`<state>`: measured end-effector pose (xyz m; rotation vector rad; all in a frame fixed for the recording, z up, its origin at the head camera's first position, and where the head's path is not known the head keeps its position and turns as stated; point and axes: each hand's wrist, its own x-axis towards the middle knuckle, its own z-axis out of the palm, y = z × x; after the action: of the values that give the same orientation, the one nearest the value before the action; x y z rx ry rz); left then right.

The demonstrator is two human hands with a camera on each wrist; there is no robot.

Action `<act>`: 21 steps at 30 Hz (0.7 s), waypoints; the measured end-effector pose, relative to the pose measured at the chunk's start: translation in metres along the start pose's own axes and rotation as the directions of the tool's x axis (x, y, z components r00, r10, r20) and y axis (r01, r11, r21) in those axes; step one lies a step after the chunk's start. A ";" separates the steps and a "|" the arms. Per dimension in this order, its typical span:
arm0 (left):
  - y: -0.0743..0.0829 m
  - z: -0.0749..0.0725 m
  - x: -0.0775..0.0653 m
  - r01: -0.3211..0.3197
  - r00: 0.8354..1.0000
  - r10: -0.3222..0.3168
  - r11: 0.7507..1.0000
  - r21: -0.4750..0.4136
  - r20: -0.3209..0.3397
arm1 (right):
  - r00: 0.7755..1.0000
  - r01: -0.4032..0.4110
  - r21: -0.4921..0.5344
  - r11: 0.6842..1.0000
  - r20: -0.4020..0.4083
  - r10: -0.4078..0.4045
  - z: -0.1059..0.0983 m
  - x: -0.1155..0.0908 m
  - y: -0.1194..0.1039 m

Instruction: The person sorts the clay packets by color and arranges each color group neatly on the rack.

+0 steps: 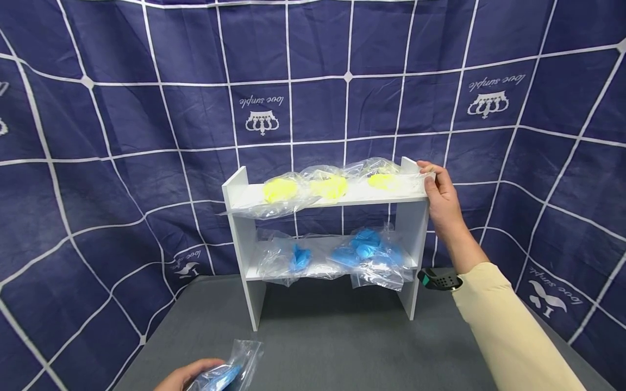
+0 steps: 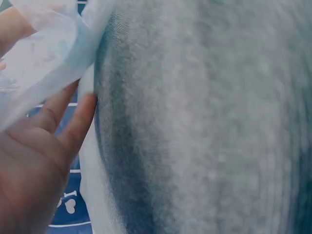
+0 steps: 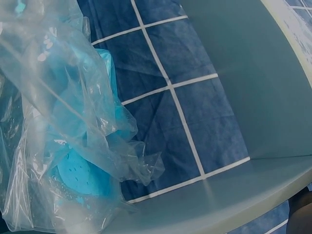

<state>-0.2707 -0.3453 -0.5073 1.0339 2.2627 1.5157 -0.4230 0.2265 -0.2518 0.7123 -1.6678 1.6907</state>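
Observation:
At the bottom of the head view, my left hand (image 1: 188,373) holds a clear plastic bag (image 1: 246,355) with a blue item inside. In the left wrist view the bag (image 2: 44,63) lies by the thumb side of the hand (image 2: 34,161), with two other fingers extended. My right hand (image 1: 440,195) is at the top right corner of a white two-tier shelf (image 1: 239,239), thumb in front. It pinches the end of a clear bag with a yellow item (image 1: 382,181) on the upper board. Two more bagged yellow items (image 1: 280,189) lie to its left.
On the lower board lie clear bags with blue items (image 1: 300,258), more of them toward the right (image 3: 80,170). The shelf stands on a dark grey tabletop (image 1: 332,347). A navy cloth with white grid lines (image 1: 195,119) hangs behind and at both sides.

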 end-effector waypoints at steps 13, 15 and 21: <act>0.025 0.010 0.010 -0.071 0.990 0.074 0.997 0.025 -0.116 | 1.000 0.008 0.017 1.000 -0.010 -0.008 0.001 0.000 0.001; 0.032 0.013 0.014 -0.088 0.987 0.091 0.996 0.027 -0.134 | 1.000 0.007 0.021 1.000 -0.007 -0.007 0.001 0.000 0.001; 0.066 0.020 0.027 -0.029 0.990 0.015 0.995 -0.096 -0.144 | 1.000 0.003 0.027 1.000 -0.008 -0.003 0.002 0.000 0.001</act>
<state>-0.2520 -0.2990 -0.4532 0.9548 2.2490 1.7434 -0.4236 0.2247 -0.2526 0.7191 -1.6409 1.7147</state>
